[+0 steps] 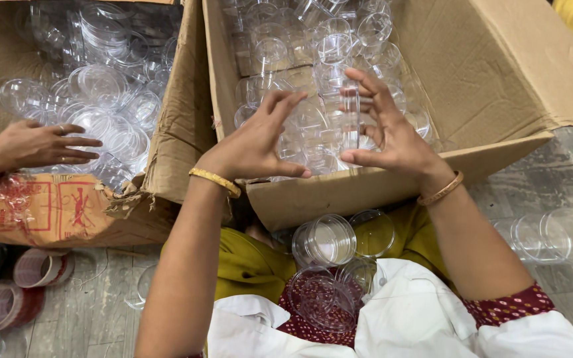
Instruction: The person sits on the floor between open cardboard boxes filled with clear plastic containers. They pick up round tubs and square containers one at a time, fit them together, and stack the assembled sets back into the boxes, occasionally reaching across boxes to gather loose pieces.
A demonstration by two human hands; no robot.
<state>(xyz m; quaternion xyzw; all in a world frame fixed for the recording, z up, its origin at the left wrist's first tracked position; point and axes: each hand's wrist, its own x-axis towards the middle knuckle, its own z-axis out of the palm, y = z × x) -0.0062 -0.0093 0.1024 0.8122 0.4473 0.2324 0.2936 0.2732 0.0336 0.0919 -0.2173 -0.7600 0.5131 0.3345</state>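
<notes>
Two hands: both of the person's own reach into the open brown cardboard box (499, 73) in front of them.
Left hand: the left hand (253, 142) has its fingers spread and curled, thumb pointing right, closing around a clear round plastic container (339, 122) from the left; a gold bangle (215, 180) sits on that wrist.
Right hand: the right hand (392, 129) is open, fingers fanned and bent against the same container from the right, thumb below it; a thin bangle (440, 192) circles the wrist.
Held thing: the clear container sits between the two palms, just above the heap of clear plastic containers (286, 46) filling the box. How firmly it is pressed I cannot tell.
Lap: several more clear round tubs and lids (326, 240) lie on the person's lap, on olive-yellow cloth (250, 262) and white cloth (406, 311).
Second box: a torn cardboard box (67, 205) to the left holds clear round plastic lids (101, 86); another person's hand (34, 144), wearing rings, rests flat on them.
Floor: rolls of red-printed tape (41, 266) lie on the grey floor (101, 298) at lower left, and clear tubs (558, 233) lie at right.
</notes>
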